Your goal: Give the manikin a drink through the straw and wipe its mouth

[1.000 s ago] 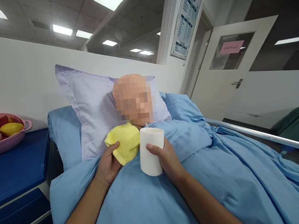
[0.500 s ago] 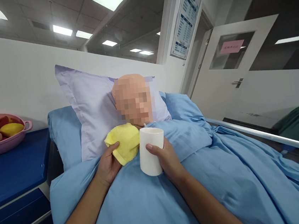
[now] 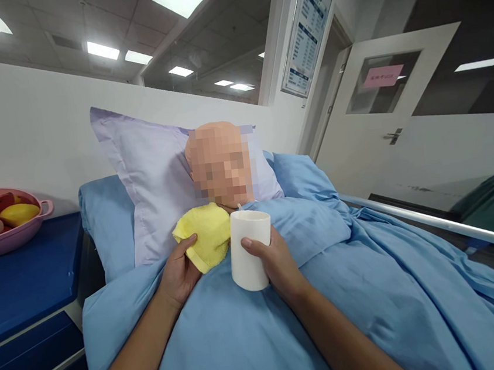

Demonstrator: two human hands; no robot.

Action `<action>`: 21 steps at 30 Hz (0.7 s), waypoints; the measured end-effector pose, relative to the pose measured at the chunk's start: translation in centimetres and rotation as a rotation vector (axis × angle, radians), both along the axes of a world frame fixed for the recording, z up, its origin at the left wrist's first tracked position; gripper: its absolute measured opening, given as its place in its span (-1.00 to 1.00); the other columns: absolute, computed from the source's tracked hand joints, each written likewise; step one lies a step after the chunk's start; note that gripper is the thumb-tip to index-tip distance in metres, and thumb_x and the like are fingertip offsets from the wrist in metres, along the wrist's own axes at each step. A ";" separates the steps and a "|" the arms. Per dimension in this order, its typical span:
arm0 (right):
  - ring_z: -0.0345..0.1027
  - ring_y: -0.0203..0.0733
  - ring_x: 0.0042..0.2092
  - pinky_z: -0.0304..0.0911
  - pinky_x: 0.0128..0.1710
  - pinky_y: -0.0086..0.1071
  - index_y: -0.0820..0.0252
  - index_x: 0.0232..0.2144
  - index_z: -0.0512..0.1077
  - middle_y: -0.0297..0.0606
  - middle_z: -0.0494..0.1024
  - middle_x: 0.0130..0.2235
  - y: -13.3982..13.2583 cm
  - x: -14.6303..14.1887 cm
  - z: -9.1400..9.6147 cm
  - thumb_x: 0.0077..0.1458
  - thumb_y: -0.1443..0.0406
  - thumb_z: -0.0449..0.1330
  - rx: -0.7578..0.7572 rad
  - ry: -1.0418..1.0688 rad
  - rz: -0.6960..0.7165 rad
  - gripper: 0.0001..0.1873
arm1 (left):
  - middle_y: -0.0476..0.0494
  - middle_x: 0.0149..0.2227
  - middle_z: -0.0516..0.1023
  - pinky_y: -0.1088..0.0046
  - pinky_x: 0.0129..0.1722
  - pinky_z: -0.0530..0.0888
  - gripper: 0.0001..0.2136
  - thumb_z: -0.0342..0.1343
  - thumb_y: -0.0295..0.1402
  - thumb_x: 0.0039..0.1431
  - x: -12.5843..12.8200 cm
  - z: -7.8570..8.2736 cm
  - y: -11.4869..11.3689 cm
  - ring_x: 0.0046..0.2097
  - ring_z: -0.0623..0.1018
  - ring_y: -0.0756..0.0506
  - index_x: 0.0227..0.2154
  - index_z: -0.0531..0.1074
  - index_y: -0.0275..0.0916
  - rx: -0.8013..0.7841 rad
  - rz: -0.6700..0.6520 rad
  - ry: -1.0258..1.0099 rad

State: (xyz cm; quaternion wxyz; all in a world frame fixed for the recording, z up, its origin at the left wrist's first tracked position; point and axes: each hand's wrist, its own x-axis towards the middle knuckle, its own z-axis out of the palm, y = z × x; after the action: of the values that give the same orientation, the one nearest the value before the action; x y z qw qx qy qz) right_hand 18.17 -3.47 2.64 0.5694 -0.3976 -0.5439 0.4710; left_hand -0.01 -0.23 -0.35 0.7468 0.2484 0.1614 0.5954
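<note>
Centrally, two bare hands are shown above a light-blue fabric bedcover (image 3: 228,346), each closed partway about an object. Left hand (image 3: 180,274): thumb laid over the lower left edge of a yellow, fleecy, folded cloth (image 3: 206,236), fingers behind it and largely hidden. Right hand (image 3: 282,263): curled around the right side of a smooth white cylindrical cup (image 3: 246,258), thumb across its near face, the other fingers concealed; the cup is nearly upright. Cloth and cup lie side by side between the hands; whether they touch cannot be told. A thin pale straw-like tip (image 3: 239,207) shows just beyond the cup's rim. Beyond both hands, a smooth bald head (image 3: 217,134) rests against a lilac fabric pillow (image 3: 152,165). Well left of the left hand, a pink handled basin (image 3: 14,237) holds a yellow oval fruit (image 3: 19,213).
</note>
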 end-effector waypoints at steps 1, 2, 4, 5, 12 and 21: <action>0.44 -0.12 -0.31 0.39 -0.36 -0.29 0.07 -0.08 0.42 -0.28 0.55 -0.24 0.0 0.0 0.0 -0.08 0.04 0.41 -0.001 0.000 -0.001 -0.46 | -0.29 0.13 0.51 0.09 0.25 0.36 -0.48 0.08 -0.45 0.25 0.0 0.0 0.0 0.15 0.50 -0.27 0.27 0.22 -0.32 -0.002 0.001 0.004; 0.44 -0.12 -0.30 0.39 -0.35 -0.29 0.06 -0.08 0.42 -0.28 0.55 -0.23 0.0 0.0 -0.1 -0.08 0.04 0.41 -0.003 0.000 -0.004 -0.47 | -0.29 0.13 0.51 0.08 0.25 0.36 -0.48 0.08 -0.45 0.25 0.0 0.0 0.0 0.15 0.50 -0.27 0.27 0.21 -0.31 -0.003 0.001 0.007; 0.44 -0.12 -0.30 0.40 -0.35 -0.29 0.06 -0.08 0.42 -0.29 0.55 -0.23 0.1 0.1 -0.1 -0.08 0.03 0.41 -0.001 0.001 -0.005 -0.47 | -0.29 0.13 0.51 0.08 0.25 0.37 -0.48 0.08 -0.45 0.25 0.0 -0.1 0.1 0.15 0.51 -0.27 0.27 0.21 -0.30 0.001 -0.002 0.008; 0.44 -0.12 -0.30 0.40 -0.35 -0.29 0.06 -0.08 0.42 -0.29 0.55 -0.23 0.1 0.1 -0.1 -0.09 0.03 0.41 0.002 0.001 -0.004 -0.46 | -0.28 0.14 0.51 0.08 0.25 0.37 -0.48 0.08 -0.44 0.25 0.0 -0.2 0.1 0.15 0.50 -0.27 0.27 0.21 -0.30 0.003 -0.006 0.005; 0.44 -0.14 -0.30 0.40 -0.36 -0.31 0.06 -0.08 0.42 -0.30 0.55 -0.24 0.1 0.1 -0.1 -0.10 0.03 0.42 0.007 0.006 0.002 -0.46 | -0.29 0.15 0.50 0.08 0.25 0.37 -0.47 0.10 -0.44 0.24 -0.1 -0.4 0.3 0.16 0.49 -0.28 0.27 0.21 -0.30 0.000 -0.006 -0.002; 0.44 -0.16 -0.31 0.40 -0.37 -0.32 0.07 -0.10 0.43 -0.31 0.55 -0.25 0.1 0.0 -0.1 -0.12 0.02 0.43 0.010 0.008 -0.011 -0.45 | -0.29 0.13 0.52 0.07 0.25 0.36 -0.48 0.09 -0.45 0.24 -0.1 -0.2 0.1 0.15 0.50 -0.28 0.26 0.23 -0.31 -0.001 0.002 -0.006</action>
State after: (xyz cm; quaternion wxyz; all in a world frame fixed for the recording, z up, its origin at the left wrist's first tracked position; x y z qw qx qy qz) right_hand 18.12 -3.38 2.54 0.5763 -0.3959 -0.5415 0.4668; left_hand -0.07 -0.11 -0.53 0.7469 0.2459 0.1598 0.5967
